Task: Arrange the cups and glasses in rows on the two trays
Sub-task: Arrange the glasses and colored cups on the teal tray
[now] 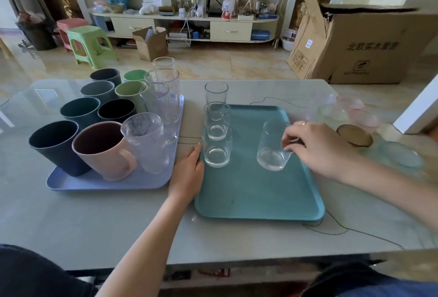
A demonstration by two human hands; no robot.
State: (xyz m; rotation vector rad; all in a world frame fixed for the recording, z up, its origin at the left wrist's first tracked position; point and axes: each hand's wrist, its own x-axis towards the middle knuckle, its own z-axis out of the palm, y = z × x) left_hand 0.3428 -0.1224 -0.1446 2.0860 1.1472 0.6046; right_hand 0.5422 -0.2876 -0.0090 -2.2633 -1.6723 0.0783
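Observation:
A lilac tray point(71, 184) on the left carries rows of dark, green and pink cups, among them a pink mug point(104, 152), plus several clear glasses. A teal tray point(256, 202) lies in the middle. Three clear glasses point(216, 128) stand in a column along its left side. My right hand point(317, 147) grips a fourth clear glass point(272, 147), tilted, over the teal tray. My left hand point(189, 171) rests flat against the teal tray's left edge, fingers beside the nearest glass.
Pale pink and green small cups point(343, 111) and a brown glass bowl point(354, 135) sit on the table at the right. A large cardboard box point(369, 45) stands on the floor beyond. Stools and a cluttered shelf are further back.

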